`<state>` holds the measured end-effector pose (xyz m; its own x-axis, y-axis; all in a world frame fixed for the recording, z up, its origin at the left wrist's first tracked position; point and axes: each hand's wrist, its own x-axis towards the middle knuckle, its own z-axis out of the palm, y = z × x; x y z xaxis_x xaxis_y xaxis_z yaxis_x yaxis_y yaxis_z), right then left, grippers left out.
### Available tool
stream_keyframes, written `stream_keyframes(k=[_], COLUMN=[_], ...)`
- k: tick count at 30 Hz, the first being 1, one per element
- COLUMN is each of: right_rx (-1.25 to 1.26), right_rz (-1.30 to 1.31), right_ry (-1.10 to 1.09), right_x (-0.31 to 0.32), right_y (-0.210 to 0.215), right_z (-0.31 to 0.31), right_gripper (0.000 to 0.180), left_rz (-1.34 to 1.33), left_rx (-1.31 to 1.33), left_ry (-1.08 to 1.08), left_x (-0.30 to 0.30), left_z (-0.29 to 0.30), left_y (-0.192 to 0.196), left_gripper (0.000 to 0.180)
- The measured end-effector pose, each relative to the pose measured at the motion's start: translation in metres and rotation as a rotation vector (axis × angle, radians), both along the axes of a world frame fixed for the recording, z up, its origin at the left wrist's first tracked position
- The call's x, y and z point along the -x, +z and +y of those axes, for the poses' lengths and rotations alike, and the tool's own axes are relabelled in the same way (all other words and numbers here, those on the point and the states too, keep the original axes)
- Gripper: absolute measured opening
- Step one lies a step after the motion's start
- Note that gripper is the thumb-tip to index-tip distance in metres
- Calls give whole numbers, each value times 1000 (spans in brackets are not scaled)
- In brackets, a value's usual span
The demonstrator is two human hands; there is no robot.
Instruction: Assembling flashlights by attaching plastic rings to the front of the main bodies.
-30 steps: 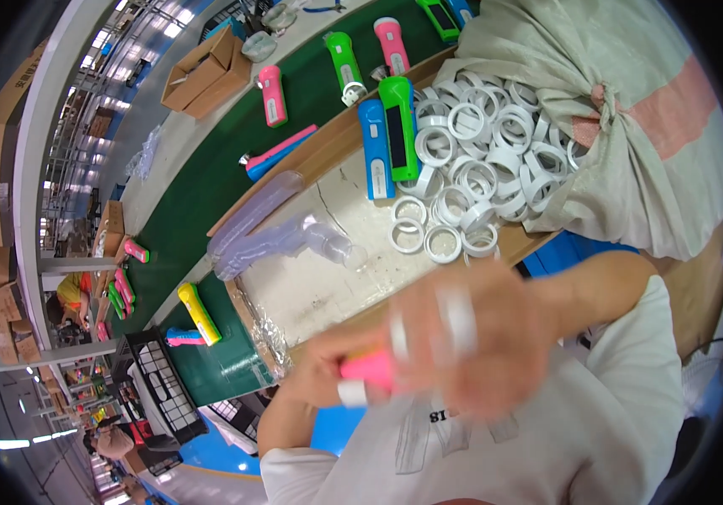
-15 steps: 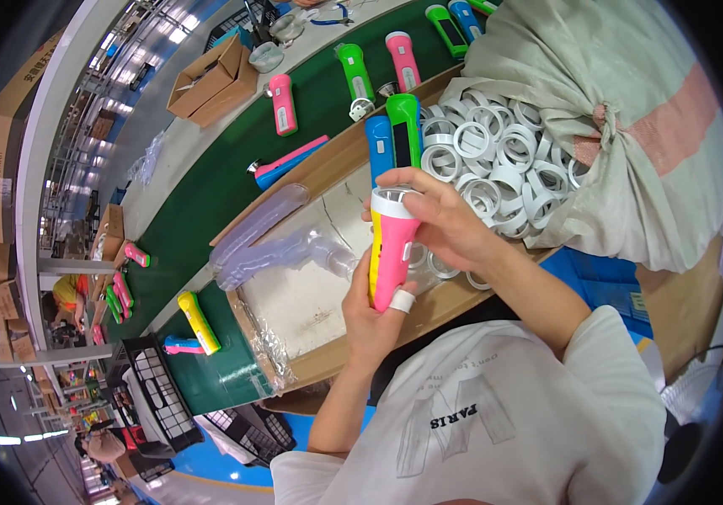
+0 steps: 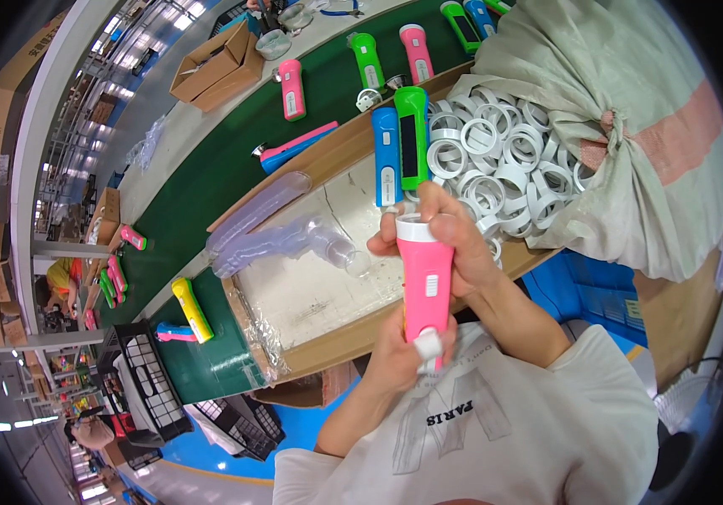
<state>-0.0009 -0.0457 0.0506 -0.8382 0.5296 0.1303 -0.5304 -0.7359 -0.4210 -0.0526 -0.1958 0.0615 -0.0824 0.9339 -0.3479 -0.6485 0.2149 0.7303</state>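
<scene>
1. The pink flashlight (image 3: 426, 290) stands upright between both hands, in front of the person's chest, just above the near edge of the desk (image 3: 328, 295).
2. The right hand (image 3: 450, 244) is clenched around the flashlight's head, fingers wrapped over the white ring (image 3: 414, 227) at its top.
3. The left hand (image 3: 399, 358) grips the flashlight's lower end from below, a taped fingertip against the body.
4. Beyond the hands, a heap of white rings (image 3: 496, 160) spills from a cloth sack (image 3: 622, 109).
5. A blue flashlight (image 3: 386, 156) and a green flashlight (image 3: 412, 135) lie beside the heap.
</scene>
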Motion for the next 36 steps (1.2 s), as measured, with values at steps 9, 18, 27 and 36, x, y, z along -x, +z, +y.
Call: stream_keyframes(k=[9, 18, 27, 36], right_rx=[-301, -147, 126, -387], right_rz=[-342, -224, 178, -30], right_ry=[-133, 19, 157, -161], right_x=[-4, -9, -11, -18], right_y=[-12, -14, 0, -3], right_z=[9, 17, -5, -6], right_gripper=[35, 52, 42, 31], left_rz=[797, 259, -427, 1098], left_rx=[44, 89, -57, 2], left_ry=[173, 56, -138, 51], left_x=[14, 24, -15, 8], left_z=[17, 10, -5, -6], left_y=[-30, -19, -5, -11], left_gripper=[38, 43, 42, 40])
